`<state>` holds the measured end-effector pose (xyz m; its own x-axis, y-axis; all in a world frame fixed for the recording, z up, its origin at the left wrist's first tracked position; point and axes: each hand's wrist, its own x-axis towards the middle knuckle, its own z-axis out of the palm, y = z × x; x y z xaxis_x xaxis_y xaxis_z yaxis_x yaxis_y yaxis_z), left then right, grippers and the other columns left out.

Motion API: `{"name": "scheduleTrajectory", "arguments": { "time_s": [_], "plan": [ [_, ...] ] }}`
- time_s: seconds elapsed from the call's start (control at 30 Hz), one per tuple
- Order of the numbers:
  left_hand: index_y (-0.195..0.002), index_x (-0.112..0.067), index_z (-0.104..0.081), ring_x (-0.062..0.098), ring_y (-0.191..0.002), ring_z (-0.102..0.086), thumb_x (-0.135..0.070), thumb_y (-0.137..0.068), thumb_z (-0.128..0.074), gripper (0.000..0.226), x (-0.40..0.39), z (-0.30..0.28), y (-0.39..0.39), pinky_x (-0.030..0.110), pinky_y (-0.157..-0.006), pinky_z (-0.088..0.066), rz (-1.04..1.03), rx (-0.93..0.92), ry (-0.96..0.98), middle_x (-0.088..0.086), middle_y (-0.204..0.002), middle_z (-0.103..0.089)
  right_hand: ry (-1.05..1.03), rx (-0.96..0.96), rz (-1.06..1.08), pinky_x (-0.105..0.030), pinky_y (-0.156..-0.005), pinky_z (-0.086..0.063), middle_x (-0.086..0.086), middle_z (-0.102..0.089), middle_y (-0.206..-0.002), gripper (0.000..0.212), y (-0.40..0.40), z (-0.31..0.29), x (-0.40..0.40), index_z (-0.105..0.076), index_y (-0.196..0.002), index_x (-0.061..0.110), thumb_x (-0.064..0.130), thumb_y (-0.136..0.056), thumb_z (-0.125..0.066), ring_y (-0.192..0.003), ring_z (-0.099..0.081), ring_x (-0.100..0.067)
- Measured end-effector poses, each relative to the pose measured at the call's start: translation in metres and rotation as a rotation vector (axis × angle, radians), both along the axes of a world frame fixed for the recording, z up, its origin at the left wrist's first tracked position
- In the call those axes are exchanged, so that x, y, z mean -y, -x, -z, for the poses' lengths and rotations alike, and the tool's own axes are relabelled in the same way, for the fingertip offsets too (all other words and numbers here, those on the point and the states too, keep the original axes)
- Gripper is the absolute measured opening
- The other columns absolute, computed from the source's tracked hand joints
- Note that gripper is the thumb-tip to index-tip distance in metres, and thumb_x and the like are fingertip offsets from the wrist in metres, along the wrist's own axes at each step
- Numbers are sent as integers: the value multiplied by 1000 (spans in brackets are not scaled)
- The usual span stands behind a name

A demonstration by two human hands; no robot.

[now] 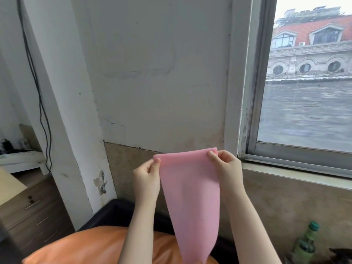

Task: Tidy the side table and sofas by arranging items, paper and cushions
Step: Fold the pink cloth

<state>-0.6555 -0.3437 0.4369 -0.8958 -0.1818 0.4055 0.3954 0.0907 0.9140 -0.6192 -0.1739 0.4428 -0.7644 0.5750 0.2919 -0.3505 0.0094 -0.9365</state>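
Pink paper sheet [190,197] held in the air above the orange cushion [91,246], its top corners pinched by the left hand [147,178] and right hand [225,166]; it hangs limp, evidently light, thin, crease-prone, best held by corners.

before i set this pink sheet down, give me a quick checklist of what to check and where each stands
1. Left hand pinches the top left corner of the pink sheet: ok.
2. Right hand pinches the top right corner: ok.
3. Top edge held level and taut between both hands: ok.
4. Sheet hangs free, with the lower end narrowing over the orange cushion: ok, though the bottom end runs out of frame.
5. Green-capped bottle stands off to the right, apart from the sheet: ok.
6. A place on the side table to lay it: cannot tell, the table is not in view.
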Motion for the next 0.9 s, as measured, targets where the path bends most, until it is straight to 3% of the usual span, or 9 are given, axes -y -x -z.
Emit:
{"name": "scheduleTrajectory", "arguments": {
  "time_s": [0.07,0.23,0.3,0.4,0.53,0.67,0.77,0.83,0.9],
  "plan": [
    [-78,-31,-62,1,-68,-56,-20,-88,-65,16,-1,-2,-1,17,-64,-44,60,4,43,-13,-73,-64,-8,7,8,-28,-57,-26,1,-40,-59,28,1,-1,1,-53,-61,9,15,-84,-68,-59,-33,-14],
    [-72,-23,-63,10,-62,-51,-12,-89,-63,20,-2,2,5,26,-63,-41,-1,9,43,-3,-68,-64,3,-17,3,-28,-53,-16,11,-26,-51,46,2,-1,0,-33,-55,16,20,-85,-67,-53,-22,-10],
    [-64,-24,-56,16,-63,-43,-12,-90,-60,29,-3,3,7,28,-62,-36,-34,15,50,5,-66,-57,12,-24,-2,-27,-53,-20,11,-32,-53,39,1,-1,-1,-39,-58,16,19,-86,-67,-53,-27,-8],
    [-70,-15,-59,18,-64,-43,-10,-92,-58,23,-6,0,5,28,-57,-33,-80,10,74,8,-66,-54,50,-36,-34,-26,-63,-37,7,-60,-71,10,-2,-1,1,-60,-84,18,14,-83,-69,-65,-51,-9],
    [-74,0,-65,19,-58,-39,-7,-93,-57,21,-8,-3,2,14,-48,-31,-141,-56,137,4,-57,-46,57,-19,-1,-26,-63,-40,3,-66,-70,12,0,1,1,-68,-74,22,12,-82,-70,-66,-53,-12],
    [-69,-9,-58,17,-56,-34,-12,-94,-55,26,-9,0,2,16,-45,-28,-125,-60,178,8,-58,-44,169,-22,10,-22,-69,-44,3,-67,-75,7,1,1,1,-73,-79,19,13,-82,-70,-67,-58,-6],
    [-71,-13,-59,8,-52,-41,-21,-91,-60,22,-9,-1,0,14,-47,-31,-24,-51,176,-2,-61,-52,260,-33,-24,-18,-80,-46,8,-70,-86,10,0,0,-2,-72,-88,19,12,-82,-70,-80,-62,1],
    [-81,-21,-64,0,-60,-55,-19,-85,-68,6,-12,-4,-3,7,-53,-38,22,-23,148,-13,-67,-60,278,11,-47,-24,-87,-47,5,-71,-92,10,0,2,-4,-73,-90,21,16,-82,-71,-90,-62,-8],
    [-103,-20,-66,1,-74,-59,-11,-83,-71,23,-13,-1,0,8,-62,-42,-5,10,86,-17,-78,-61,272,61,-120,-33,-91,-49,0,-70,-96,15,-2,3,-6,-74,-95,21,16,-82,-70,-91,-62,-15]
  ]
}}
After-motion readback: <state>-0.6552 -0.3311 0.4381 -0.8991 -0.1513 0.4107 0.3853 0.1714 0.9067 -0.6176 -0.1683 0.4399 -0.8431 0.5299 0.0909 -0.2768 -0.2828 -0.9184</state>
